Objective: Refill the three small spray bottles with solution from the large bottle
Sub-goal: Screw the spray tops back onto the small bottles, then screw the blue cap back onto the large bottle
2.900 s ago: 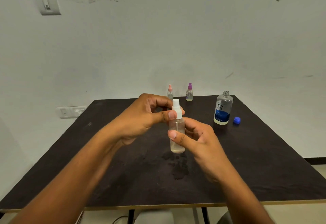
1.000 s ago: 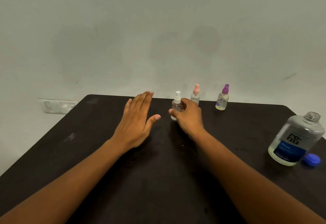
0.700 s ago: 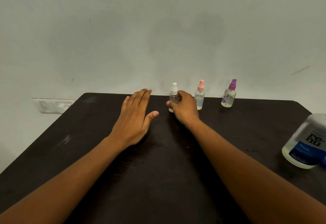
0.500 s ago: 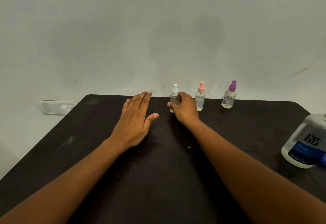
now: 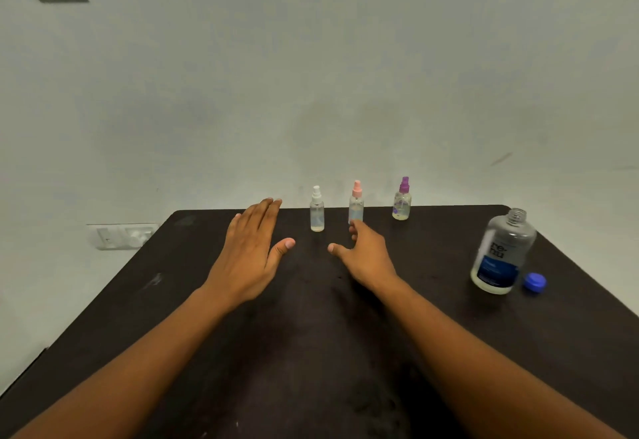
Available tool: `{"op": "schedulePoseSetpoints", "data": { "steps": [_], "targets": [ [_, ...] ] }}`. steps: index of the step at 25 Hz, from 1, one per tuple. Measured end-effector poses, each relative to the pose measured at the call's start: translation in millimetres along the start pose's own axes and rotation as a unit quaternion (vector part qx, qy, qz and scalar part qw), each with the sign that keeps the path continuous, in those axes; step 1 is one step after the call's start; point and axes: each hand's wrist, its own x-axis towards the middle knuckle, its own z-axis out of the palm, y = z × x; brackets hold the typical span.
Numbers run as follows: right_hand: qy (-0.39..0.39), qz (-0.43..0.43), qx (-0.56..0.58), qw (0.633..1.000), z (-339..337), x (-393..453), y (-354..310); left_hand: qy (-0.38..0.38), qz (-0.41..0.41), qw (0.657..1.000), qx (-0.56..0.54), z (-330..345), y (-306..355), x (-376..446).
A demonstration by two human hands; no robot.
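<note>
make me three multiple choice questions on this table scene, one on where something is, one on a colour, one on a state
1. Where does the blue cap lie?
A. on the large bottle's neck
B. on the table beside the large bottle
C. in the left hand

2. What colour is the spray top of the middle small bottle?
A. pink
B. green
C. black

3. What is the right hand doing?
A. gripping the white-topped spray bottle
B. lifting the large bottle
C. holding nothing, its fingers spread above the table

Answers:
1. B: the cap sits on the dark table to the right of the large bottle, whose threaded neck is bare.
2. A: between the white-topped spray bottle and the purple-topped spray bottle, its top is pink.
3. C: open, clear of the white-topped bottle; the left hand is flat and open too.
</note>
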Motion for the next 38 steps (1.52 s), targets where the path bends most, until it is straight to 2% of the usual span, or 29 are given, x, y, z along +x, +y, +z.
{"op": "schedulePoseSetpoints", "data": {
  "steps": [5,12,20,23,27,35,38],
  "targets": [
    [0.034,0.004,0.001,0.999,-58.8,-76.9,19.8,-0.004,0.024,1.0,-0.003,-16.1,52.9,-21.8],
    [0.088,0.007,0.011,0.996,-152.4,-185.0,45.8,-0.013,0.098,0.994,-0.039,-25.5,163.3,-41.6],
    [0.159,0.016,-0.016,0.987,-228.3,-225.3,76.7,-0.03,0.137,0.986,-0.095,-7.1,253.4,-37.4],
    [0.166,0.027,-0.028,0.985,-241.0,-218.2,90.5,-0.054,0.123,0.981,-0.14,9.8,271.4,-28.6],
    [0.165,0.043,-0.038,0.985,-247.7,-196.5,112.7,-0.112,0.059,0.957,-0.262,39.7,289.1,-6.5],
    [0.157,0.063,-0.049,0.984,-241.3,-143.6,155.6,-0.124,-0.052,0.917,-0.374,100.2,304.5,49.1],
    [0.152,0.07,-0.064,0.984,-242.0,-120.2,166.7,-0.12,-0.057,0.903,-0.407,114.0,310.6,65.0]
  ]
}}
